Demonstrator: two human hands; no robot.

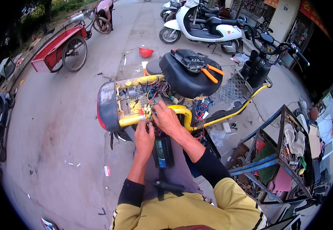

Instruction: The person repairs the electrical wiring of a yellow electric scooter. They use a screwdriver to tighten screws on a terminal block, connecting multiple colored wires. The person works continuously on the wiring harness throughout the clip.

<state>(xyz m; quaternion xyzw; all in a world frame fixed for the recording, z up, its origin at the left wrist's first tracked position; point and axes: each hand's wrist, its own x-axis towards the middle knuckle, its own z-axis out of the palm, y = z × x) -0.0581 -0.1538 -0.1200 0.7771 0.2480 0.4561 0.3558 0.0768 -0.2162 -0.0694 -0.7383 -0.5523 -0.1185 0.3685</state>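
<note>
Over the opened rear of a yellow-framed electric scooter, both my hands work close together among loose coloured wires. My left hand is closed in a pinch at the frame tube, on what looks like a thin wire. Just right of it and slightly farther away, my right hand also pinches at the wiring, its fingertips partly hiding what they hold. Small pale connectors show beside the fingers. A black box with a label rests below my hands against my legs, wires running up from it.
Orange-handled pliers and a finned controller lie on the black seat. A multimeter sits on the scooter. At right stands a blue metal rack of tools. Beyond are a white scooter, a red cart and a bending person.
</note>
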